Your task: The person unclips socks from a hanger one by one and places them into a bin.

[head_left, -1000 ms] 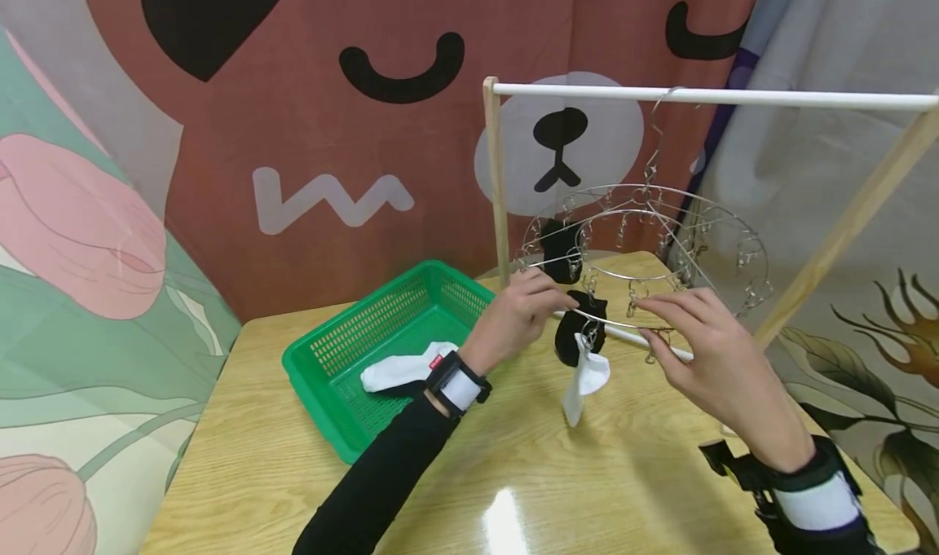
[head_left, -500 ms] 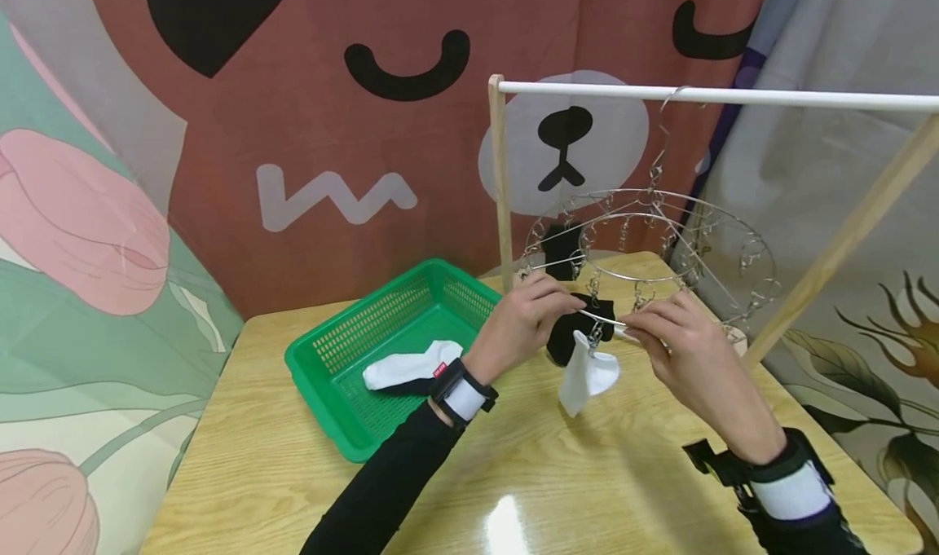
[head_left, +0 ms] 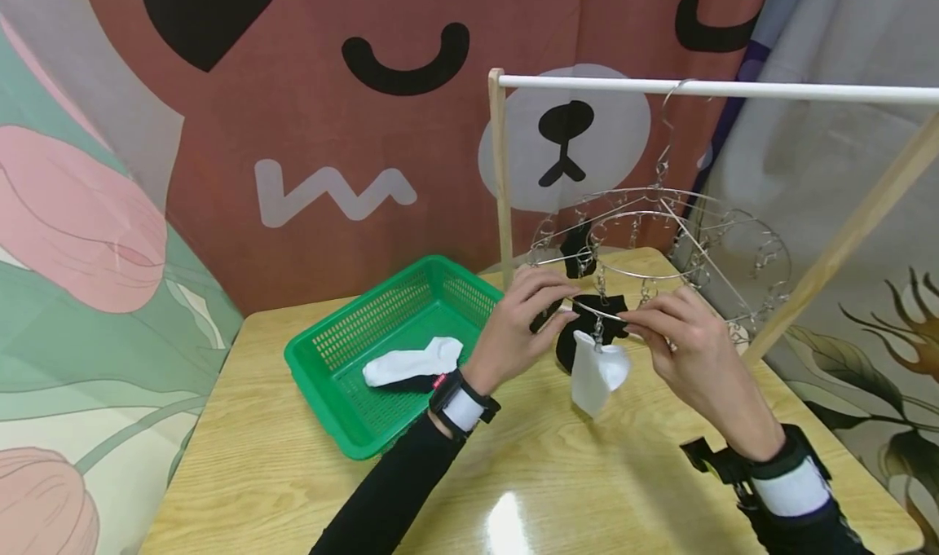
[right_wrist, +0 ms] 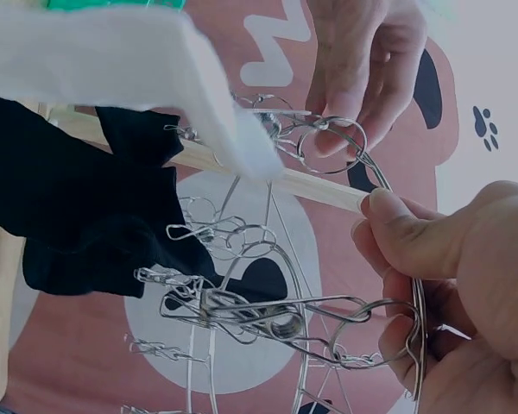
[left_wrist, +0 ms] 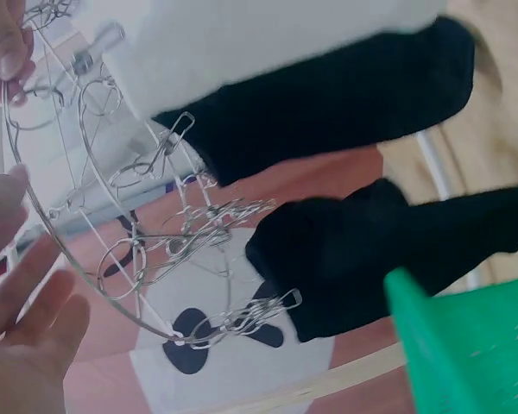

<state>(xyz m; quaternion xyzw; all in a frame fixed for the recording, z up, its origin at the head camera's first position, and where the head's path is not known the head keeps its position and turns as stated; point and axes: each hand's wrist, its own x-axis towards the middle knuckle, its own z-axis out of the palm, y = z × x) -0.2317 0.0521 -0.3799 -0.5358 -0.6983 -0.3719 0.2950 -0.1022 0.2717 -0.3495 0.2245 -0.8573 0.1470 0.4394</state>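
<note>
Hands (head_left: 601, 327) closer together on clip hanger (head_left: 660, 237); white sock (head_left: 596, 373) shifted right.

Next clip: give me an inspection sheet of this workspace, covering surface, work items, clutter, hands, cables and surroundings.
Surface: wooden table, glossy, with a glare spot near the front edge.
Work items: round wire clip hanger hooked on the white rail; white sock clipped at the front rim, black sock behind it, another black sock at the far side.
Clutter: green basket holding a white sock.
Hands: left hand and right hand both pinch the hanger's front rim, either side of the white sock.
Cables: nothing seen.
Surroundings: bear-face curtain behind, floral fabric at the left.
</note>
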